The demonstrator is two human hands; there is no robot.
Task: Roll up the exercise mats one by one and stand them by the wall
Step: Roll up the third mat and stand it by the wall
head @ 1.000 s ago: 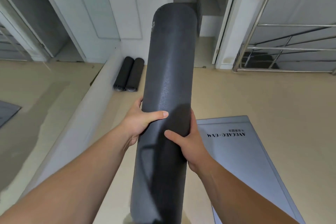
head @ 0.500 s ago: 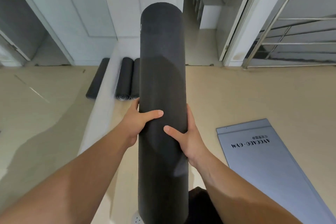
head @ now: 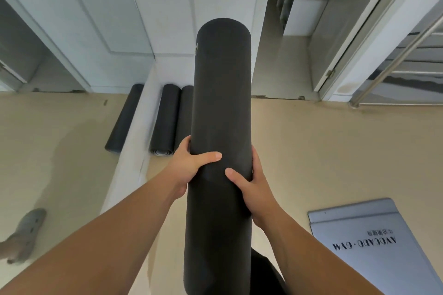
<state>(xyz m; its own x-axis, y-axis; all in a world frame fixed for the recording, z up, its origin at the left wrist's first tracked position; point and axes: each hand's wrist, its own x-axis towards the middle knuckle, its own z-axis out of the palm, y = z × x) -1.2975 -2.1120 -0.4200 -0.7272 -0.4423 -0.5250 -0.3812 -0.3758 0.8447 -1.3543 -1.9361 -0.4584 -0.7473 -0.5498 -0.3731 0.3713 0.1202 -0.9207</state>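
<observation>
Far left of the low white wall (head: 134, 141), a grey shoe (head: 26, 230) sits on the floor. One rolled dark mat (head: 124, 120) lies just left of the wall, and a pair of rolled mats (head: 167, 117) just right of it. Further right, our left hand (head: 189, 165) grips the big rolled black mat (head: 221, 103). Our right hand (head: 254, 191) clamps its other side. Furthest right of the wall, a flat grey mat (head: 374, 246) lies on the floor.

Held roll (head: 220, 127) upright at centre, left hand (head: 189, 165) and right hand (head: 251, 189) gripping its sides. Two rolled mats (head: 165, 120) lie behind it, just right of partition (head: 134, 141); another roll (head: 124, 118) left of partition. Flat mat (head: 374, 246) near right
</observation>
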